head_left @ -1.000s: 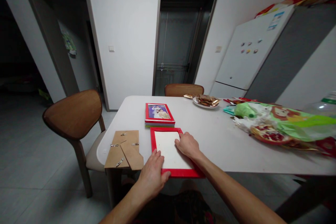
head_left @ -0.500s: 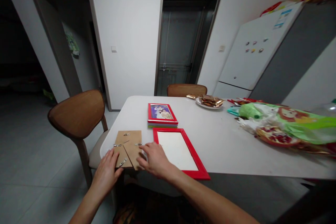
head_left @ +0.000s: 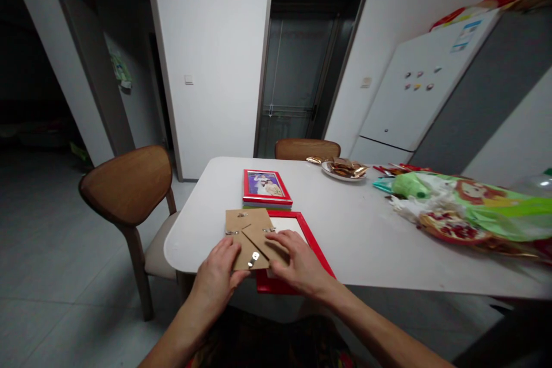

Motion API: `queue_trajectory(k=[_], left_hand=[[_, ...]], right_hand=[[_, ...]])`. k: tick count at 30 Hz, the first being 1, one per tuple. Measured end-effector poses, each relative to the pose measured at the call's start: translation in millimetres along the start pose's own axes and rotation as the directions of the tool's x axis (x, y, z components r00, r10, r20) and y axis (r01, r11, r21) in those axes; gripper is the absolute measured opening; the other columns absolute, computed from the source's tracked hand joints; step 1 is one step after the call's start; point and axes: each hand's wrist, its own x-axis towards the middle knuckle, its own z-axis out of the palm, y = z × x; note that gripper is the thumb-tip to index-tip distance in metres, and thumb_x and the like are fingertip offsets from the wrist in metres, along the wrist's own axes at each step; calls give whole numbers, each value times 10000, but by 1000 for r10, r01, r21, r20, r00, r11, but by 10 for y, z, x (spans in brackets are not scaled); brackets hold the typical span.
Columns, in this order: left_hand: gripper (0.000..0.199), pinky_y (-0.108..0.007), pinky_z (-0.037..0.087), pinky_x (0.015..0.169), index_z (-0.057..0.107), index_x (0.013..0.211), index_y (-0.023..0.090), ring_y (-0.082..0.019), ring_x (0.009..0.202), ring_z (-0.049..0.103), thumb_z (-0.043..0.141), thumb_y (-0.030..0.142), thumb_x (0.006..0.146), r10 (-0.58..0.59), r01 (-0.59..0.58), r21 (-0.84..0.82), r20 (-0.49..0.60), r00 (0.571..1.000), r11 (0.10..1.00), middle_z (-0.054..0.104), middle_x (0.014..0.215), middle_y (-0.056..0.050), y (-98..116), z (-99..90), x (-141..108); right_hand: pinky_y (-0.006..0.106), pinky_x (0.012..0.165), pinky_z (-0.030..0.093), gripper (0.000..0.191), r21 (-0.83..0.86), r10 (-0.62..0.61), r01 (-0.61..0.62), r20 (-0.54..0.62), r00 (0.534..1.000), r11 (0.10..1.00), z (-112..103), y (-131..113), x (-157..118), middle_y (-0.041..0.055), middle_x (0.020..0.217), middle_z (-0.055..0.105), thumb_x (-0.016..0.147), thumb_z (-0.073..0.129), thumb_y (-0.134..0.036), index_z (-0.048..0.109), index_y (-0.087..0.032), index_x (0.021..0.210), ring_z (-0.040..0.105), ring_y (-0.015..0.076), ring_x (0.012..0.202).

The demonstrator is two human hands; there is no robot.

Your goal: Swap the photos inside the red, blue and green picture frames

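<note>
Both my hands grip a brown picture-frame backing board [head_left: 248, 241], with metal clips near its edges and a slanted stand flap. My left hand [head_left: 218, 270] is closed on its lower left edge, thumb near the bottom. On the opposite edge, my right hand [head_left: 297, 261] pinches the board beside a clip. The board covers the left part of a red picture frame [head_left: 317, 253], whose white inner sheet [head_left: 291, 222] shows at the upper right. Just behind lies a stack topped by a red-framed photo [head_left: 265, 185].
Farther back on the white table [head_left: 362, 230] is a plate [head_left: 340, 175] of wrapped snacks. At the right lie an opened pomegranate [head_left: 452, 225] and a green plastic bag [head_left: 495, 207]. Wooden chairs [head_left: 129, 187] stand left and behind; a fridge [head_left: 409, 92] is at the back right.
The backing board has moved right with both my hands, from beside the red frame to over its left part. The stacked framed photo has stayed put.
</note>
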Motion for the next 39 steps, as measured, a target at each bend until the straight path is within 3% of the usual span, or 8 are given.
queue_trajectory(k=[4,8,16,22,28,32,35,39], left_hand=[[394,-363,362,942,512,1037,136,-230,1115,434,622,200,664,46,-36,-60,172,984,998,499,1178,-135,425,162,136],[350,-343,377,920,530,999,136,-229,1096,445,620,218,671,51,-32,-73,282,958,997,502,1163,-124,615,292,236],[260,-370,365,899,554,929,160,-224,1030,482,598,259,692,97,-88,-46,278,956,995,539,1108,-93,482,428,324],[239,-356,360,913,552,934,155,-221,1054,470,570,218,704,80,-69,-48,274,959,996,525,1133,-99,419,405,292],[295,-357,339,950,508,1035,139,-201,1113,431,482,125,742,63,-52,-63,184,981,997,487,1193,-119,347,467,230],[268,-363,345,948,537,999,143,-216,1118,431,506,253,757,119,-101,-92,223,968,991,523,1156,-115,337,444,182],[430,-401,331,953,519,1034,133,-253,1140,403,588,378,688,101,-86,-75,237,966,994,490,1194,-136,350,423,141],[464,-406,336,941,517,1005,147,-262,1135,406,651,375,624,84,-71,-58,246,966,996,490,1191,-130,361,412,121]], right_hand=[[339,841,372,429,-69,84,-83,11,996,994,-347,285,-269,67,978,541,600,487,-176,549,-183,1024,477,190,920],[341,829,381,422,-122,140,-136,30,990,983,-454,500,-384,73,970,556,592,472,-193,565,-180,1004,494,197,908],[330,814,369,384,-276,117,-106,24,993,955,-284,673,-357,88,1007,565,609,476,-221,602,-169,968,495,202,909],[355,802,329,374,-402,108,-89,23,994,911,-249,604,-354,70,1018,568,628,515,-291,593,-219,986,460,219,930],[299,733,342,354,-366,120,-93,53,991,926,-195,517,-300,56,918,577,620,517,-261,602,-216,960,478,184,820],[309,749,333,355,-402,167,-148,13,986,904,-163,523,-295,61,920,567,621,524,-256,601,-217,966,466,195,851],[317,751,332,353,-407,168,-141,33,985,903,-179,545,-315,59,930,563,631,527,-261,598,-230,975,456,201,871],[306,754,338,310,-394,151,-117,55,987,911,-209,603,-285,67,947,548,699,477,-290,603,-220,973,454,192,884]])
